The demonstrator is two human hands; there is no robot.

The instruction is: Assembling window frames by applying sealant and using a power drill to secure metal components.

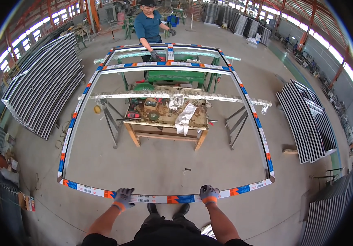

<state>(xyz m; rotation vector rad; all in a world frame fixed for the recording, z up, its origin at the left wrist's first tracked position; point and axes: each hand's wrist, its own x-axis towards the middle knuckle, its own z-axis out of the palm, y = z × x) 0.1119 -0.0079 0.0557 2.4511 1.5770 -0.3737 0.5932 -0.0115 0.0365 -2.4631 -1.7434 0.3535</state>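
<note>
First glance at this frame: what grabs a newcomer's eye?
The large rectangular metal frame wrapped in blue, orange and white film fills the middle of the view, with the gloved left hand and gloved right hand gripping its near rail. A co-worker in a blue shirt holds the far end. Beneath it stands a cluttered wooden workbench.

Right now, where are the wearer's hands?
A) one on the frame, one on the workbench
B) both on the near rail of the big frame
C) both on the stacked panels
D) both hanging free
B: the left hand and the right hand, both gloved, grip the near rail of the taped frame.
</note>
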